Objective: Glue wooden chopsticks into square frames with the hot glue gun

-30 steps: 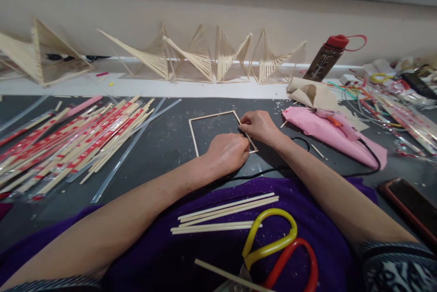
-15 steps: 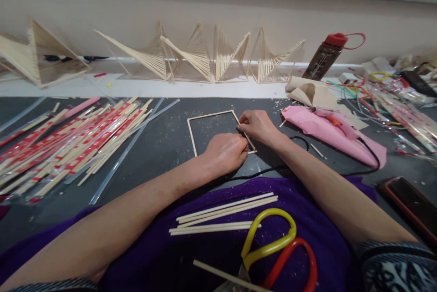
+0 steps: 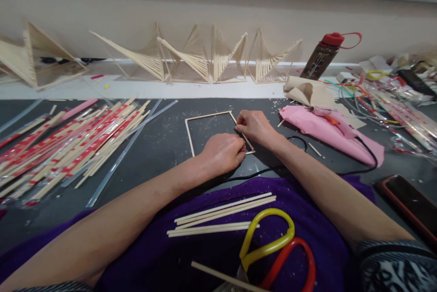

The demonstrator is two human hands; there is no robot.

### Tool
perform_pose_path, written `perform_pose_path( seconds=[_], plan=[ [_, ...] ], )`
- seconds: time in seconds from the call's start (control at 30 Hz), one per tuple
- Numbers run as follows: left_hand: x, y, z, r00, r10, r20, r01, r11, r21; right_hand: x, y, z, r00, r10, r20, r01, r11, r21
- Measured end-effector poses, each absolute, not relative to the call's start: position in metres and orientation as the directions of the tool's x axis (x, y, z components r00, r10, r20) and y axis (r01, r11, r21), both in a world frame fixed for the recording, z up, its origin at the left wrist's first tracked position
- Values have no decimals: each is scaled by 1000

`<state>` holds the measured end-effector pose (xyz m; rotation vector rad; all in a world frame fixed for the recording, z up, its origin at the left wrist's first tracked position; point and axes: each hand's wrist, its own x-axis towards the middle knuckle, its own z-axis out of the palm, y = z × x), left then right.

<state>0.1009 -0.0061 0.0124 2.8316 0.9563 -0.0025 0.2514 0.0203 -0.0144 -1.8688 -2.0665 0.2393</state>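
A square frame of thin wooden sticks [image 3: 189,133] lies flat on the dark table [image 3: 153,146]. My left hand [image 3: 221,153] rests fisted over the frame's near side, fingers pinched at its near right part. My right hand [image 3: 254,125] pinches the frame's right side stick, close to the left hand's fingertips. A black cord [image 3: 269,170] runs under my right wrist. On the purple cloth [image 3: 205,255] over my lap lie a few bare sticks [image 3: 221,214] and scissors with a yellow and a red handle [image 3: 273,246].
A heap of red-wrapped chopsticks [image 3: 68,141] and clear strips lies left. Finished stick sculptures [image 3: 205,57] line the white ledge. Right: pink cloth [image 3: 334,135], brown bottle with red cap [image 3: 322,55], wires and wrappers, a phone [image 3: 409,203] at the near right edge.
Both hands keep their pinch on the frame. The view has drifted slightly, so everything sits a little further left; nothing else has visibly moved.
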Motion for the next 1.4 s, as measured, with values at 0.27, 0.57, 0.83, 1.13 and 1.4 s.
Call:
perform_pose_path(
  seconds=[0.27,0.57,0.83,1.13,1.4],
  plan=[
    [101,-7,9,795,606,-32,603,-784,145,251,19,-15,-79,984,158,933,129,-335],
    [101,-8,11,796,604,-40,601,-783,158,254,16,-10,-78,985,156,920,132,-370],
    [98,-6,6,798,602,6,588,-781,212,271,1,4,-21,1000,-6,771,13,-636],
    [98,-5,6,812,584,5,570,-795,207,284,-30,-10,-76,981,-177,623,-92,-777],
    [97,-5,4,807,590,31,570,-792,219,290,-30,-9,-207,965,-164,598,-8,-802]
  ],
)
